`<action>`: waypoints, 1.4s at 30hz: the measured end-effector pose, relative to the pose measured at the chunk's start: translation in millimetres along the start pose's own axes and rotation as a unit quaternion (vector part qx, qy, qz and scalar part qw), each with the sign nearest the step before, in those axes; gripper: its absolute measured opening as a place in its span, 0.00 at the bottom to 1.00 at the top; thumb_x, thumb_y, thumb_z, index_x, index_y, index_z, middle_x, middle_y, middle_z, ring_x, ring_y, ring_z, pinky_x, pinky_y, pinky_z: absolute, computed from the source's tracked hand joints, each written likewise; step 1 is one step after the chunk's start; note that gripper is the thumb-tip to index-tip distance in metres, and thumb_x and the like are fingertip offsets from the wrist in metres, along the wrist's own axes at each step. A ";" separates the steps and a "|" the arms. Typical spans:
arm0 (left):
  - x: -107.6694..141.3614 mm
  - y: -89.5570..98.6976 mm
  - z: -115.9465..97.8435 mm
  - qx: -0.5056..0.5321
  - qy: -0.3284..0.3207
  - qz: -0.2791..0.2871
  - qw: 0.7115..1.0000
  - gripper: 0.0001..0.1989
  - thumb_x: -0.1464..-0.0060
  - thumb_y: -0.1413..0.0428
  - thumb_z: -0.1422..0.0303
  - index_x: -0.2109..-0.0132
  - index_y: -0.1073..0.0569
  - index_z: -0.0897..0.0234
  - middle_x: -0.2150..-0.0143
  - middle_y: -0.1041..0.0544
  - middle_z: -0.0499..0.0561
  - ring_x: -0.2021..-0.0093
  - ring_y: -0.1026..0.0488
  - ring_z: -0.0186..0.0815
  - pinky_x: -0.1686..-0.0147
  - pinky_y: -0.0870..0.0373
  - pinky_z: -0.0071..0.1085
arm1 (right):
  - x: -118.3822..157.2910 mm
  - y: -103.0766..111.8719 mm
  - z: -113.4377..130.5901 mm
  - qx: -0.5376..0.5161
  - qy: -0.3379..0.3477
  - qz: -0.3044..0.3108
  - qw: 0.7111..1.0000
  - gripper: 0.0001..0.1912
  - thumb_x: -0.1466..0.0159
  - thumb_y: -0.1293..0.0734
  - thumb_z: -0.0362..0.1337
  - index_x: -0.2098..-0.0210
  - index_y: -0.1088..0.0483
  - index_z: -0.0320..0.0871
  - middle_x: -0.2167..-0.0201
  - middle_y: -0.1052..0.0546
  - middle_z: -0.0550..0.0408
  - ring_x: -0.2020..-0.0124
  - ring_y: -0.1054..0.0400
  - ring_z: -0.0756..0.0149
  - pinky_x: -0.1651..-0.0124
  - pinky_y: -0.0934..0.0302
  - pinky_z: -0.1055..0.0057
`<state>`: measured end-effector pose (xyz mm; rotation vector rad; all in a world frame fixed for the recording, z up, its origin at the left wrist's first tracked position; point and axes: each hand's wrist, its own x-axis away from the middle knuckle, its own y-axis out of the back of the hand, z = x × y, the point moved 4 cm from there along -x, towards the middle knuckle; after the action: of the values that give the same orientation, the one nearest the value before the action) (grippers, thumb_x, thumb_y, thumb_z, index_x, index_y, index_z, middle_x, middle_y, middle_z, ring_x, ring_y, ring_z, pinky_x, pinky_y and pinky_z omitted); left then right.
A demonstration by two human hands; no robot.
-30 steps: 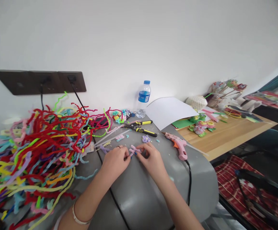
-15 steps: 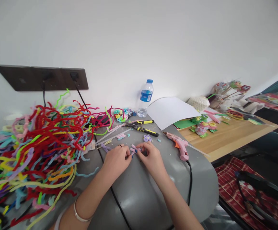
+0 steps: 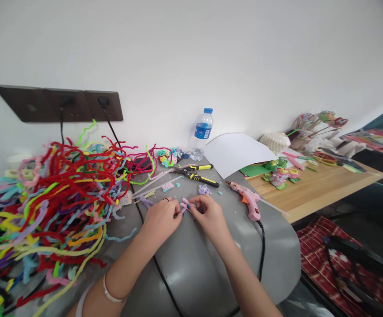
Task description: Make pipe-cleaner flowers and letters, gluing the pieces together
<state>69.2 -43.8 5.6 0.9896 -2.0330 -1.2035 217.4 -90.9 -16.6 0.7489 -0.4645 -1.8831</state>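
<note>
Between my two hands is a small pink-lilac fuzzy piece (image 3: 185,204), pinched from both sides. My left hand (image 3: 162,220) has its fingertips closed on the left part of it. The thumb and forefinger of my right hand (image 3: 208,215) press on its right part. Just beyond my hands lies a small purple flower (image 3: 204,189), and a short pink and blue piece (image 3: 167,187) lies to its left. Black and yellow pliers (image 3: 198,174) rest farther back. A pink glue gun (image 3: 249,200) lies to the right.
Tangled fuzzy stems (image 3: 69,198) cover the left side of the grey table (image 3: 191,273). A water bottle (image 3: 202,132) and white paper (image 3: 237,152) are near the wall. Paper flowers (image 3: 280,177) lie on a wooden board (image 3: 323,185). Black cords run past both arms.
The pink-lilac piece has turned slightly between my fingertips. Both hands stay in nearly the same place, and the camera view has shifted a little.
</note>
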 end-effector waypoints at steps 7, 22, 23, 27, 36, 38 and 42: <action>0.2 -0.7 0.7 -0.002 -0.002 -0.005 1.000 0.06 0.41 0.48 0.70 0.63 0.25 0.60 0.61 0.21 0.50 0.58 0.24 0.40 0.64 0.36 0.32 | 1.7 -0.1 5.3 0.020 0.011 -0.011 1.000 0.05 0.40 0.34 0.34 0.69 0.24 0.43 0.73 0.28 0.56 0.73 0.36 0.66 0.68 0.42 0.71; 2.0 0.3 -1.1 -0.007 -0.005 0.004 1.000 0.07 0.40 0.49 0.70 0.62 0.26 0.61 0.60 0.20 0.52 0.57 0.23 0.41 0.63 0.33 0.32 | 1.3 -3.8 12.2 0.073 0.009 0.020 0.997 0.07 0.39 0.35 0.32 0.67 0.23 0.44 0.73 0.28 0.55 0.72 0.32 0.64 0.66 0.42 0.70; 2.0 0.5 -1.2 -0.005 -0.005 0.005 1.000 0.07 0.40 0.49 0.70 0.62 0.26 0.61 0.60 0.20 0.52 0.57 0.23 0.40 0.63 0.33 0.32 | 1.0 -4.1 11.9 0.075 0.007 0.022 0.997 0.07 0.39 0.35 0.32 0.67 0.23 0.44 0.73 0.28 0.55 0.72 0.32 0.64 0.67 0.42 0.70; 1.4 0.5 -1.0 -0.004 -0.008 0.006 1.000 0.06 0.41 0.48 0.70 0.62 0.26 0.60 0.59 0.20 0.52 0.56 0.23 0.41 0.62 0.33 0.32 | -0.2 -4.5 11.0 0.082 0.005 0.028 0.996 0.06 0.40 0.34 0.33 0.67 0.23 0.43 0.74 0.28 0.56 0.72 0.33 0.64 0.68 0.44 0.71; 1.4 0.0 -0.5 -0.002 -0.005 0.009 1.000 0.06 0.40 0.48 0.70 0.62 0.26 0.60 0.59 0.20 0.52 0.56 0.23 0.42 0.61 0.33 0.33 | -0.5 -5.2 8.1 0.070 0.007 0.036 0.997 0.07 0.40 0.35 0.34 0.67 0.24 0.44 0.75 0.30 0.57 0.72 0.34 0.64 0.69 0.44 0.72; 1.6 0.5 -1.0 0.000 -0.004 0.011 1.000 0.06 0.40 0.48 0.70 0.62 0.25 0.61 0.59 0.20 0.52 0.55 0.23 0.42 0.61 0.33 0.33 | -0.3 -5.2 7.8 0.067 0.008 0.034 0.997 0.07 0.40 0.35 0.33 0.67 0.24 0.44 0.75 0.30 0.57 0.72 0.34 0.64 0.68 0.44 0.72; 1.4 0.7 -0.5 0.000 0.000 0.011 1.000 0.06 0.40 0.48 0.70 0.61 0.25 0.60 0.59 0.20 0.52 0.55 0.23 0.42 0.61 0.33 0.33 | 1.0 -4.2 8.8 0.041 0.018 0.017 0.999 0.08 0.40 0.35 0.34 0.66 0.23 0.44 0.75 0.31 0.57 0.73 0.36 0.65 0.69 0.44 0.72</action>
<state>68.6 -45.0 6.6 0.9645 -2.0391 -1.1928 208.3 -90.2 -13.0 0.8218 -0.5311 -1.8257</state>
